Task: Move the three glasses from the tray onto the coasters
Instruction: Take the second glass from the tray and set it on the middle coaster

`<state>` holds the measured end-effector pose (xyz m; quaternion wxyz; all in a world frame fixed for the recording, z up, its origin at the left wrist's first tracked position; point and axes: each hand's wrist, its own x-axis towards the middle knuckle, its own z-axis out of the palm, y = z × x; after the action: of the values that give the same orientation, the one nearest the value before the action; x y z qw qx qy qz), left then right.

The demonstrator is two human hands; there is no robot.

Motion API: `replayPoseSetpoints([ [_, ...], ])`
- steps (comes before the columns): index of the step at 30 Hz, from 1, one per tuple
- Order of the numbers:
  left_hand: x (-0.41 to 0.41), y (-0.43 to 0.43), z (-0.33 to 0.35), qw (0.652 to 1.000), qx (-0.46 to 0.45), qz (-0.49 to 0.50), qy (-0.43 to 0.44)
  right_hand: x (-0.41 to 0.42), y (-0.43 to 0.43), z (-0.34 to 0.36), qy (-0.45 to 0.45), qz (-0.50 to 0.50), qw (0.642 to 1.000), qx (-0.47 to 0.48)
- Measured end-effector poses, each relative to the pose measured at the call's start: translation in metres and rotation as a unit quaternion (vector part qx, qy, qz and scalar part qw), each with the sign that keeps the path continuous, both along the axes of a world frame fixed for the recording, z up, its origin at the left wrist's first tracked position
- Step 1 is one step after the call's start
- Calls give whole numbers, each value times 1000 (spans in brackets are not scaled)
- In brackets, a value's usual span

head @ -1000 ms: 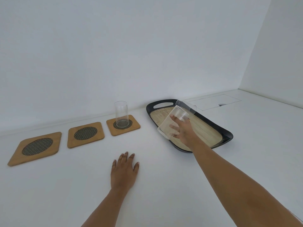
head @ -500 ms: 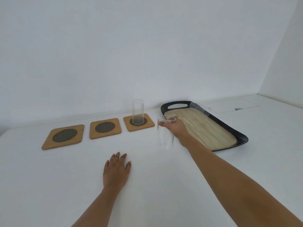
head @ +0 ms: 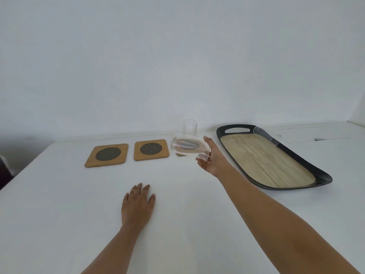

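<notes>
My right hand (head: 212,159) holds a clear glass (head: 187,146) tipped on its side in the air, its mouth pointing left, just right of the middle coaster (head: 151,149). Behind it an upright glass (head: 189,126) stands on the right coaster (head: 179,154), which is mostly hidden. The left coaster (head: 107,155) is bare, like the middle one. A third glass (head: 266,135) lies tilted on the far rim of the black tray (head: 284,155). My left hand (head: 137,204) rests flat on the white table, fingers apart.
The white wall runs close behind the coasters and tray. A rectangular cut-out panel (head: 316,133) sits in the table beyond the tray. A dark object (head: 4,171) shows at the table's left edge.
My right hand has carried the glass leftward from beside the tray to in front of the right coaster, and the glass has tipped from upright to sideways. The left hand has stayed put.
</notes>
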<state>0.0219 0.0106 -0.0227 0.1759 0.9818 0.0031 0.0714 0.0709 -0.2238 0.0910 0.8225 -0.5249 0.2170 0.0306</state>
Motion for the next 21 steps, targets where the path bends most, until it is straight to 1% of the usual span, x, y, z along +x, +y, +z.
replayPoseSetpoints([
  [3, 0, 12, 0, 1000, -9, 19, 3, 4, 19, 0, 11, 16, 998, 55],
  [6, 0, 22, -1, 999, -9, 33, 3, 7, 38, -2, -4, 35, 993, 109],
  [9, 1, 27, -2, 999, -4, 40, 1, 7, 56, -4, -23, 56, 981, 183],
  [11, 2, 27, -2, 999, -1, 39, 0, 8, 66, -4, -34, 90, 972, 214],
  [16, 5, 27, -1, 999, 0, 51, -6, 8, 93, -4, -31, 229, 958, 168],
  [18, 7, 27, -2, 998, 2, 59, -8, 9, 102, -4, -32, 248, 953, 169],
  [20, 9, 28, -2, 998, 6, 62, -9, 11, 109, -6, -39, 240, 954, 178],
  [21, 11, 30, -1, 998, 6, 64, -9, 14, 111, -7, -47, 235, 957, 165],
])
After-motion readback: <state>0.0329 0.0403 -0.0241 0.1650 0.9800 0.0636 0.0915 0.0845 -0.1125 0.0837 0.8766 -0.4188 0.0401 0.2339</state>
